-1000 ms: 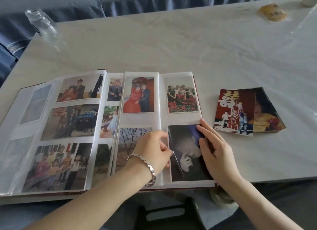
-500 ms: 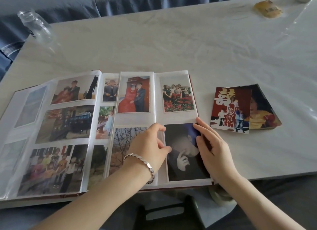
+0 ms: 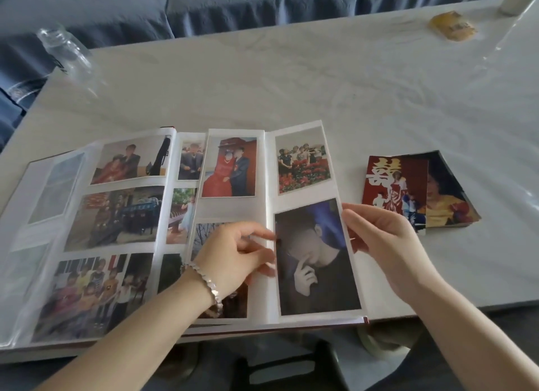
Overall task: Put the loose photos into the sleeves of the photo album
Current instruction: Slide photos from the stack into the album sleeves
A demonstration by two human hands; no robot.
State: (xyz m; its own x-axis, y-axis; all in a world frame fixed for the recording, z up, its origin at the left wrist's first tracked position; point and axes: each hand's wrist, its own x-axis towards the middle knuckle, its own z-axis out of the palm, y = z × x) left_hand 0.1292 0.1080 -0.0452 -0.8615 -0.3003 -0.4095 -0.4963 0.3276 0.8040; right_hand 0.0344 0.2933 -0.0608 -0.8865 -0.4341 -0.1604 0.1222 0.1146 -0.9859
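On the pale table [image 3: 320,84] in front of the sofa, one photo album [image 3: 269,297] lies open. I count three large prints on its left leaf, a strip of three more half covered by the overlapping leaf, and four on the right-hand page. The fourth, a dark portrait [image 3: 318,262], sits a little askew in the lower right sleeve [image 3: 320,318]; whether its top is fully under the film I can't make out.

The left hand [image 3: 236,253] (silver bracelet [image 3: 210,285] at the wrist) has its fingers curled, forefinger and thumb pinching the sleeve's left edge. The right hand [image 3: 388,244] is at the page's right edge with fingers loosely spread; I cannot tell if it actually grips anything.

One stack of loose photos [image 3: 417,192] lies near the album's right side, two prints showing on top, the rest uncountable. The left hand hides most of the tree photo [image 3: 204,233]. One glass jar [image 3: 64,49] and one yellow packet [image 3: 452,26] sit blurred at the far edge.
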